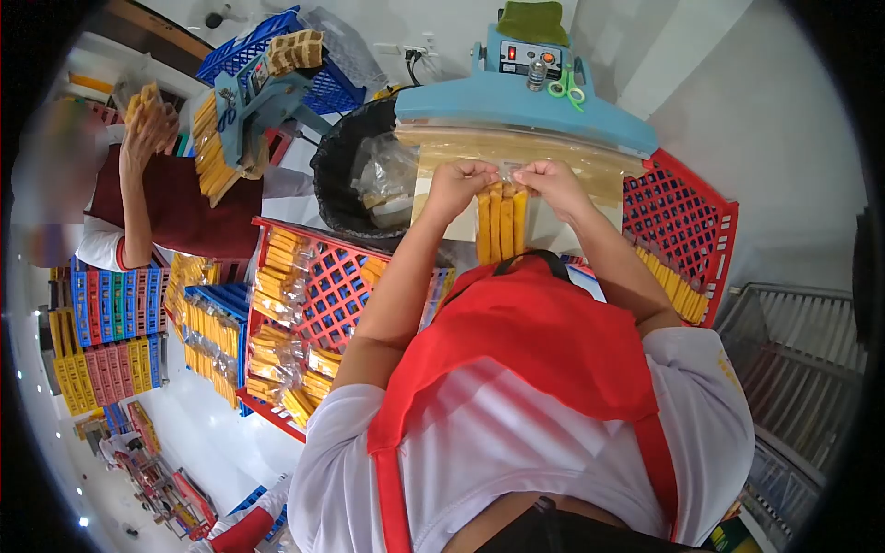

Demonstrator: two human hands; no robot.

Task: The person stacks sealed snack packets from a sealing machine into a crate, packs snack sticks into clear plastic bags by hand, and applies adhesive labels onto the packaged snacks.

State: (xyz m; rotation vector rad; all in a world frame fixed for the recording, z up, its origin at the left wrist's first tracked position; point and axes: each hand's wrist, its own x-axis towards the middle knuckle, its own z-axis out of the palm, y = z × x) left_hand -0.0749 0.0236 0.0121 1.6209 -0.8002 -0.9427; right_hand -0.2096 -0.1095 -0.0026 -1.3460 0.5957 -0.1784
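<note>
A clear plastic bag of long yellow sticks [501,224] hangs upright in front of me, its top edge pinched at both corners. My left hand [457,189] grips the bag's left top corner, thumb and fingers pressed together. At the right top corner my right hand [553,187] pinches the same edge. Just beyond my hands is the long jaw of a blue sealing machine [525,112], with a pale work plate [553,235] below it. The exact kind of food in the bag cannot be made out.
Green scissors [566,90] and a small bottle [536,74] rest on the sealer. A black-lined bin [346,175] stands left. Red crates [336,286] [687,212] holding yellow sticks flank me. At far left, a co-worker [184,207] holds a bag near another sealer [263,101].
</note>
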